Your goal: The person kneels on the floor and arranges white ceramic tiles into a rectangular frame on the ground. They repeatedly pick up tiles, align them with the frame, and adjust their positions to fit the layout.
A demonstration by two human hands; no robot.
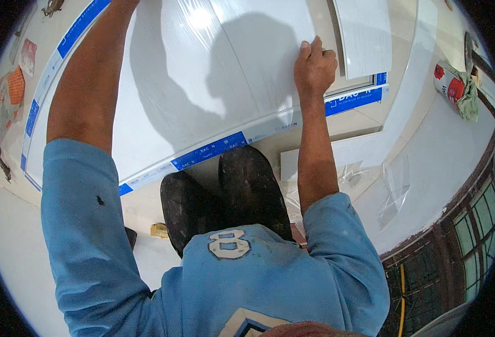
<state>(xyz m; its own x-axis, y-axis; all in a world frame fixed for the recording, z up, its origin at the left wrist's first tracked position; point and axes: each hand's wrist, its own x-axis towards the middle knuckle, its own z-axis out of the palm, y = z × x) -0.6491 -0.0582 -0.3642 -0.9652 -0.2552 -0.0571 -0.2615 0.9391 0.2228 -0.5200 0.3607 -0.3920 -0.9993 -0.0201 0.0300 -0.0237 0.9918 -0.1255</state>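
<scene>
A large white panel (202,73) with a glossy, film-like surface lies in front of my knees. Its right edge is pinched by the closed fingers of my right hand (315,66). Around it runs a long frame (211,150) covered with blue and white protective tape. My left arm (87,95) reaches forward over the frame's left side, and the hand is cut off by the top edge of the picture. Right of my right hand, a narrower white panel (365,36) rests over the frame, with a gap between the two panels.
Another white board (337,149) and crumpled clear plastic (391,191) lie to the right. Farther right stands a red and white container (450,81) with a green cloth. Plastic bags and an orange piece (16,86) lie at far left. A small yellow object (159,230) sits beside my leg.
</scene>
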